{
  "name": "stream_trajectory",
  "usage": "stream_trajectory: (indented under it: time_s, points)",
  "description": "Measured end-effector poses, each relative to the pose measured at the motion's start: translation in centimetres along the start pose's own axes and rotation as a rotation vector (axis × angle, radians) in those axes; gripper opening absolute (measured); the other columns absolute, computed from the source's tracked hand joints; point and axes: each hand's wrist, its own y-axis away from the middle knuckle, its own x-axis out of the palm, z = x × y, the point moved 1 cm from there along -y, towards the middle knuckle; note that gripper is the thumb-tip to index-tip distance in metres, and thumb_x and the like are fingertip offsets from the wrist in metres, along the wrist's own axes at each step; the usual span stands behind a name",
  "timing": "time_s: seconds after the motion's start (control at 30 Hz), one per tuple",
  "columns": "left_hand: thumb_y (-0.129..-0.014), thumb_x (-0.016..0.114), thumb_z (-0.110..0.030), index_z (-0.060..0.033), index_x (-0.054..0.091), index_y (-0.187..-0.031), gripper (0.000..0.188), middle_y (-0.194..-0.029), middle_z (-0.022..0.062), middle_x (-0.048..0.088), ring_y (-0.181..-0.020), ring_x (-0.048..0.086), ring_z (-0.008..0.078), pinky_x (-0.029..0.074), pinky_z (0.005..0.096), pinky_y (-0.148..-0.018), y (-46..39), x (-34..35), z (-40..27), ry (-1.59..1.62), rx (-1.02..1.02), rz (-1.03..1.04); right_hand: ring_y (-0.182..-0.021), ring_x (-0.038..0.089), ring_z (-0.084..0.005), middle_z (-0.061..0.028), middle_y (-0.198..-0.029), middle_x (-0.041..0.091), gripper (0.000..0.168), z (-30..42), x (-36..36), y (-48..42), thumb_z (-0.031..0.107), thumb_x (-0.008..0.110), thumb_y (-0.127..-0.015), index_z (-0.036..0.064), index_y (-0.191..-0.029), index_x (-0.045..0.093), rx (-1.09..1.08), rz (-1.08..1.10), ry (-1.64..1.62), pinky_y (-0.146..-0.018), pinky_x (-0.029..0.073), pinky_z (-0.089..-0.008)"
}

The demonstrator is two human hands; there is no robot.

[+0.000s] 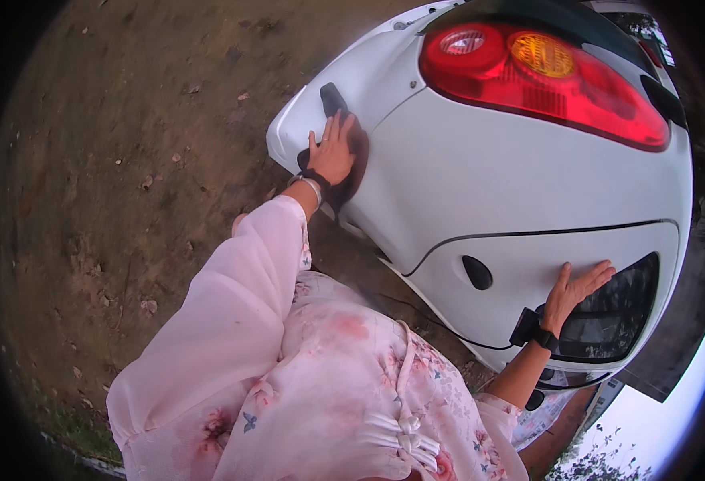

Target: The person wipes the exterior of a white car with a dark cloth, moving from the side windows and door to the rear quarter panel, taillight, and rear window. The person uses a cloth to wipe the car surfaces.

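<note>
A white car (527,174) stands before me, seen from its rear corner with the red and amber tail light (545,84) at the top. My left hand (332,153), a ring on one finger and bands at the wrist, lies fingers apart over a dark patch (360,157) low on the bodywork. Whether that patch is the wheel arch or something else I cannot tell. My right hand (575,294) is spread against the door (527,276), beside the dark side window (608,321). A black device (525,326) with a cable sits at that wrist. Neither hand holds anything visible.
Bare brown soil (130,150) with scattered dry leaves lies to the left. A black oval door handle recess (477,272) is left of my right hand. The black cable (467,340) runs between me and the car. Dark roofing (665,361) shows at lower right.
</note>
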Motion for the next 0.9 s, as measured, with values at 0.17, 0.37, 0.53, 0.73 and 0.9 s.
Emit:
stream_trajectory:
  time_s: [0.17, 0.37, 0.53, 0.73, 0.9]
  points:
    - [-0.085, 0.061, -0.029, -0.0192, 0.013, -0.149, 0.080, -0.158, 0.0102, 0.007, -0.144, 0.016, 0.0295, 0.017, 0.0603, -0.111, -2.9, -1.2, 4.6, 0.048, -0.197, 0.147, -0.145, -0.005, -0.0350, -0.0221, -0.156, -0.005, 0.081, 0.7, 0.0, -0.2, 0.033, 0.055, -0.093, 0.004, -0.151, 0.006, 0.020, 0.035, -0.008, -0.116, 0.002, -0.0469]
    - [-0.089, 0.051, -0.039, -0.0125, 0.017, -0.148, 0.072, -0.156, 0.0158, 0.013, -0.142, 0.020, 0.0337, 0.017, 0.0582, -0.112, -6.9, 3.5, 18.0, 0.062, -0.353, 0.199, -0.145, -0.005, -0.0360, -0.0225, -0.156, -0.006, 0.084, 0.0, -0.1, -0.6, 0.047, 0.050, -0.094, 0.004, -0.151, 0.005, 0.021, 0.047, 0.015, -0.115, 0.004, -0.0484]
    - [-0.095, 0.041, -0.030, 0.0041, 0.025, -0.139, 0.058, -0.140, 0.0300, 0.034, -0.136, 0.023, 0.0458, 0.012, 0.0562, -0.113, -6.6, 3.4, 17.1, 0.105, -0.170, 0.101, -0.145, -0.005, -0.0354, -0.0233, -0.155, -0.007, 0.087, -0.6, 0.4, -0.4, 0.049, 0.050, -0.093, 0.003, -0.150, 0.004, 0.028, 0.059, 0.032, -0.115, 0.003, -0.0487]
    - [-0.090, 0.055, -0.022, 0.0104, 0.017, -0.137, 0.068, -0.136, 0.0428, 0.022, -0.116, 0.045, 0.0527, 0.039, 0.0478, -0.102, -0.5, 2.5, 4.9, 0.484, -0.726, -0.165, -0.145, -0.007, -0.0350, -0.0236, -0.155, -0.007, 0.085, -1.2, 0.3, 0.2, 0.044, 0.053, -0.094, 0.002, -0.150, 0.004, 0.004, 0.052, 0.010, -0.115, 0.002, -0.0475]
    - [-0.086, 0.058, -0.019, 0.0064, 0.026, -0.135, 0.064, -0.133, 0.0356, 0.037, -0.115, 0.050, 0.0447, 0.042, 0.0463, -0.098, 4.2, 7.0, -0.6, 0.761, -0.980, -0.182, -0.145, -0.004, -0.0368, -0.0250, -0.155, -0.001, 0.077, -1.1, 0.6, 0.7, 0.031, 0.055, -0.093, 0.002, -0.150, 0.011, -0.033, -0.018, 0.029, -0.116, 0.002, -0.0446]
